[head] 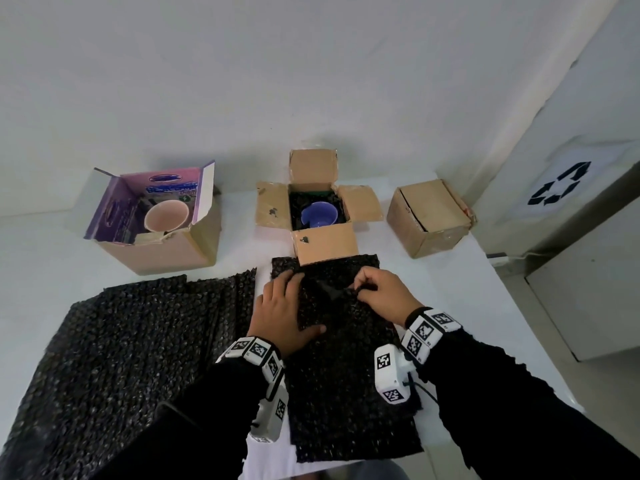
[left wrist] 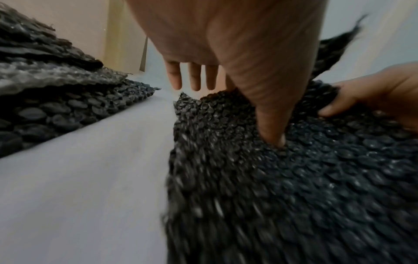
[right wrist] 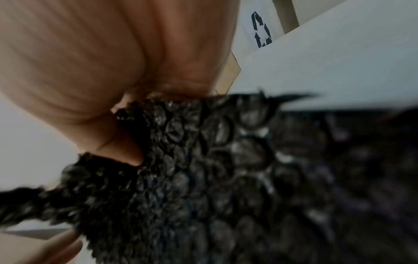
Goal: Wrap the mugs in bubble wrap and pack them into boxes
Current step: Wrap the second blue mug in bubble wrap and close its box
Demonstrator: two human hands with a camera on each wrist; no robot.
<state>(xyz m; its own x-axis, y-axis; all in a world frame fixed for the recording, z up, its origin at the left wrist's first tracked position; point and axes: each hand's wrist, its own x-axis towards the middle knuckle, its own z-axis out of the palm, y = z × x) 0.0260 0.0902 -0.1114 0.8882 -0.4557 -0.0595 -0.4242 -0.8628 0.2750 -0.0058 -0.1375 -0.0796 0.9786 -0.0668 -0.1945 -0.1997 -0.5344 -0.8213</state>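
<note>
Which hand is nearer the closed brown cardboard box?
Right. The right hand lies in front of and left of the closed brown cardboard box; the left hand is farther left.

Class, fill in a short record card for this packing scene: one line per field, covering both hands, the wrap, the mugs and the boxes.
Left hand: rests flat on the bubble wrap sheet
Right hand: fingers pinch a raised fold of that sheet
Spare wrap: stacked on the left
Pink mug: unwrapped, in purple-lined box
Blue mug: in open middle box
Third box: at right, on its side
</note>
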